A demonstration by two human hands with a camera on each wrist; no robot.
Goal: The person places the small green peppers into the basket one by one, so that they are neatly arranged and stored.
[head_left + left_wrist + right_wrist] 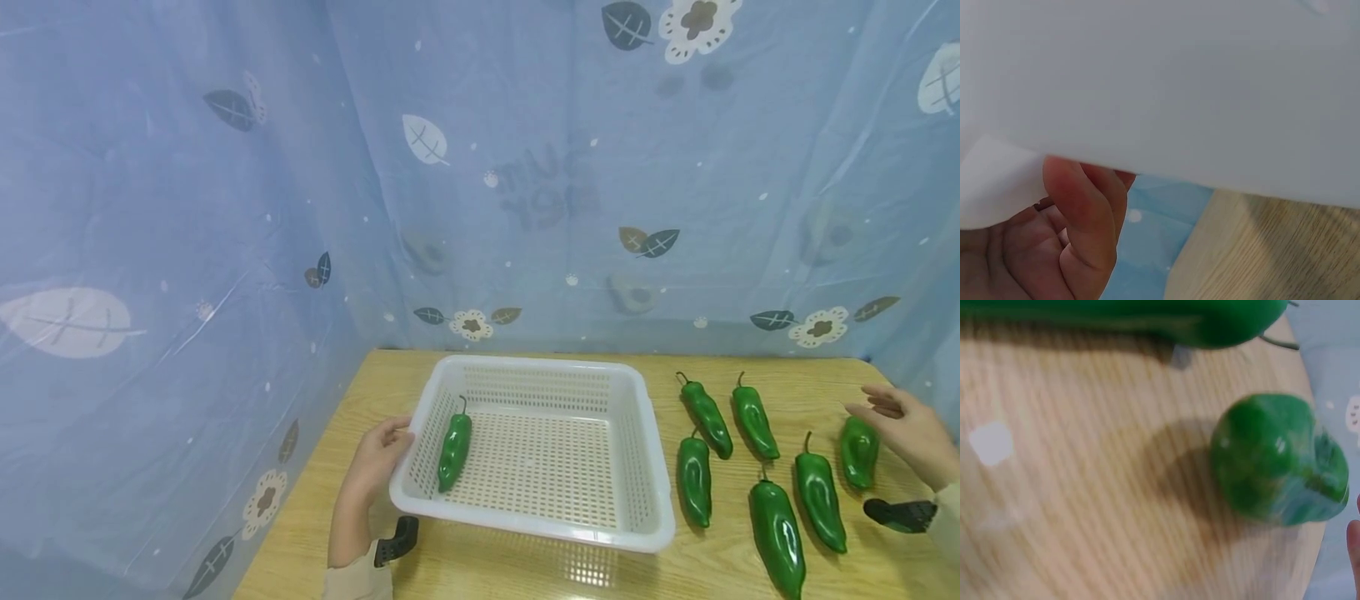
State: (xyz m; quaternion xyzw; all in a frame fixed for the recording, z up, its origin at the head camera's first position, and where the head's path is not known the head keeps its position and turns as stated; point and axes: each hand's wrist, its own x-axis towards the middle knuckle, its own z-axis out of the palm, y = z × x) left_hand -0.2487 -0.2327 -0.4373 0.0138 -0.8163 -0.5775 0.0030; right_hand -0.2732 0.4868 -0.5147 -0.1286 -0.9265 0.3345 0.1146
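A white plastic basket (525, 527) stands on the table with one green chili pepper (454, 450) lying along its left side. My left hand (377, 457) grips the basket's left rim; the left wrist view shows its curled fingers (1082, 206) against the rim's edge. Over at the right, my right hand (911, 433) hovers beside the rightmost green pepper (858, 454), partly covering its top end. In the right wrist view that pepper (1272, 459) stands apart from a fingertip (1354, 540) at the frame's edge.
Several more green peppers (819, 500) lie on the wooden table (315, 508) between the basket and my right hand. Blue patterned curtains (525, 208) hang behind the table and along its left. A dark wrist mount (900, 514) sits below my right hand.
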